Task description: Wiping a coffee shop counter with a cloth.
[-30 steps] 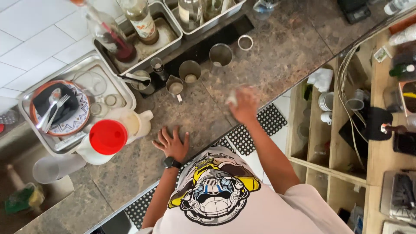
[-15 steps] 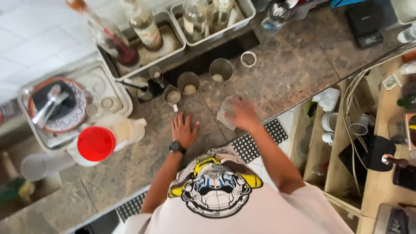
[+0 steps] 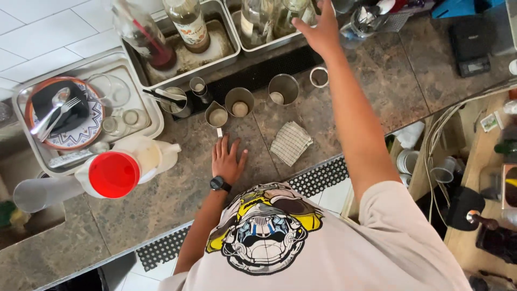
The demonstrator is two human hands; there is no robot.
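My left hand [image 3: 228, 159] lies flat on the stone counter [image 3: 177, 194], fingers spread, a black watch on its wrist, just below a small metal pitcher [image 3: 217, 115]. My right hand [image 3: 321, 28] is stretched far up over the counter, fingers apart, next to the glass bottles [image 3: 258, 19] in a metal tray [image 3: 245, 40]; nothing shows in its grasp. A folded checked cloth [image 3: 291, 142] rests on the counter between my arms. Two metal cups [image 3: 239, 101] [image 3: 284, 88] stand in a row beyond it.
A red-lidded white jug [image 3: 121, 168] lies at the left. Behind it a tray [image 3: 153, 116] holds a patterned plate [image 3: 64, 114] with spoon and fork, plus glasses. Syrup bottles [image 3: 188, 21] stand in another tray. Shelves with cups and cables [image 3: 441, 156] are on the right.
My right hand left the checked cloth on the counter and reached up to the bottles at the back. My left hand stayed flat on the counter.
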